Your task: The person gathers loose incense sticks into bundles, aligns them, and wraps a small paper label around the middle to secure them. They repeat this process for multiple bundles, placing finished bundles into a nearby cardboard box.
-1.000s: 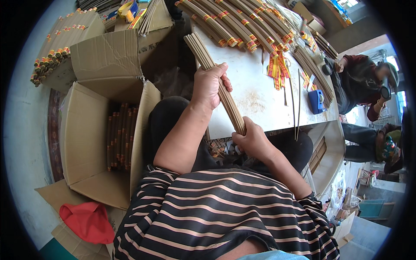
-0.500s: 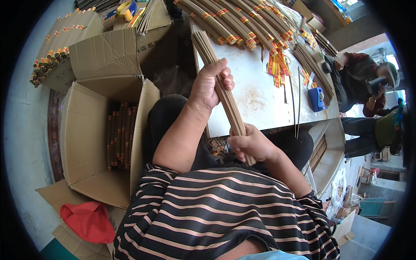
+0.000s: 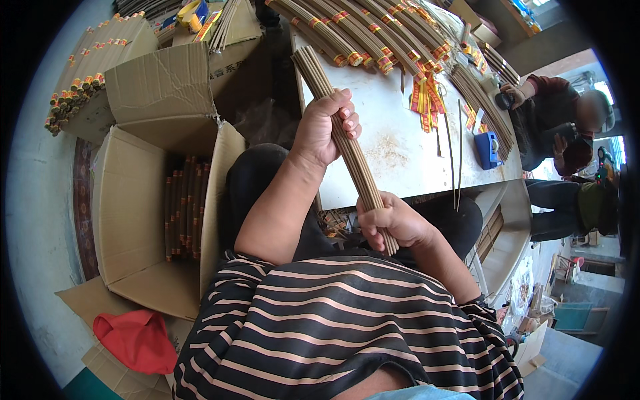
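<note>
A loose bundle of brown incense sticks (image 3: 359, 163) slants across my lap, its far end over the table edge and its near end close to my shirt. My left hand (image 3: 327, 127) is wrapped round its upper part. Lower down, my right hand (image 3: 390, 221) grips the same bundle near its bottom end. No paper band shows on these sticks. Beyond my hands, finished bundles (image 3: 357, 33) with red and yellow bands lie side by side on the white table (image 3: 393, 170). Red and yellow paper strips (image 3: 427, 103) hang in a cluster beside them.
An open cardboard box (image 3: 137, 200) with banded bundles (image 3: 187, 210) inside stands at my left. More bundles (image 3: 83, 83) are stacked behind it. A blue tape dispenser (image 3: 488, 151) sits at the table's right edge. Another person (image 3: 563, 107) is at the far right. Red cloth (image 3: 137, 340) lies lower left.
The bundle has turned slightly in my hands, its lower end shifting a little to the right with my right hand. My left hand stays nearly still. The person at the right has moved their arms.
</note>
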`<action>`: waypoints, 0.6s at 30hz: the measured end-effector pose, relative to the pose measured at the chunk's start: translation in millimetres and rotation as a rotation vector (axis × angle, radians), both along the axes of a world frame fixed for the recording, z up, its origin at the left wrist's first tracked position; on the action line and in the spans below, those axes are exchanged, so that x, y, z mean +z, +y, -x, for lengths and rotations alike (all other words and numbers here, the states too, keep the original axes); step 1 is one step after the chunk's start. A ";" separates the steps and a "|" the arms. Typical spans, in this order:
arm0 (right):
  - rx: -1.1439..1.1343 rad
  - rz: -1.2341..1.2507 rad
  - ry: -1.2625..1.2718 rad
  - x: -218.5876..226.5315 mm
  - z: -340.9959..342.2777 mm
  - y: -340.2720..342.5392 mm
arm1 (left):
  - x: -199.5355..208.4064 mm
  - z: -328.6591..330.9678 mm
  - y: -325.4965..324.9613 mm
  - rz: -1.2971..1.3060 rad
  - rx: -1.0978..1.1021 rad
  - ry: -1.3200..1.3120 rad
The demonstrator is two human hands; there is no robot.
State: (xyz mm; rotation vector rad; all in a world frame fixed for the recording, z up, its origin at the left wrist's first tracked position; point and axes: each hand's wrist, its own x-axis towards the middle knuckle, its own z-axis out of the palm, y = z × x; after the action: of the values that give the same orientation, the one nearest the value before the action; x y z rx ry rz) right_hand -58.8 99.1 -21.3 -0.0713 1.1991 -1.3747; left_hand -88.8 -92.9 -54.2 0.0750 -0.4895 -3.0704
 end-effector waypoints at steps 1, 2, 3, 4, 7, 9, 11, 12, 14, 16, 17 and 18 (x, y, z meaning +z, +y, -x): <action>-0.026 -0.091 0.125 0.4 -2.1 -4.4 | -0.8 2.3 0.7 0.059 0.047 -0.080; -0.052 -0.183 0.249 0.1 -4.1 -8.8 | 0.6 3.2 3.9 0.131 0.106 -0.151; -0.028 -0.297 0.565 -8.3 -5.6 -12.4 | 4.5 3.2 7.6 0.203 0.165 -0.223; -0.022 -0.314 0.553 -9.3 -6.0 -12.5 | 6.4 2.7 9.9 0.275 0.224 -0.296; 0.002 -0.242 0.369 -3.5 -5.3 -12.5 | 2.2 1.4 6.2 0.037 0.073 -0.085; 0.013 -0.031 0.047 4.4 -0.4 -3.7 | 3.3 -1.1 4.3 -0.098 -0.013 0.088; -0.002 -0.009 -0.004 3.2 0.4 -4.4 | -3.3 3.1 1.0 -0.013 0.004 0.019; -0.026 -0.122 0.236 -3.1 -1.6 -7.1 | -3.0 3.9 1.0 0.029 0.010 -0.017; -0.071 -0.347 0.717 -20.5 -5.2 -11.6 | 0.3 3.6 9.4 0.178 0.109 -0.162; -0.042 -0.363 0.728 -19.4 -5.5 -16.5 | 1.9 2.4 12.0 0.234 0.150 -0.214; -0.034 -0.305 0.534 -10.4 -4.8 -15.2 | 1.4 0.8 12.1 0.185 0.119 -0.153; -0.026 -0.247 0.338 -2.8 -4.9 -14.6 | 0.7 0.1 11.1 0.111 0.064 -0.076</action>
State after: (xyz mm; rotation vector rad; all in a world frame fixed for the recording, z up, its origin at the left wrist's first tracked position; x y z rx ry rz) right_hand -53.9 84.5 -24.0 -0.1167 1.6496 -1.2586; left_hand -89.0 -81.8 -53.5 0.2003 -0.6474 -2.9799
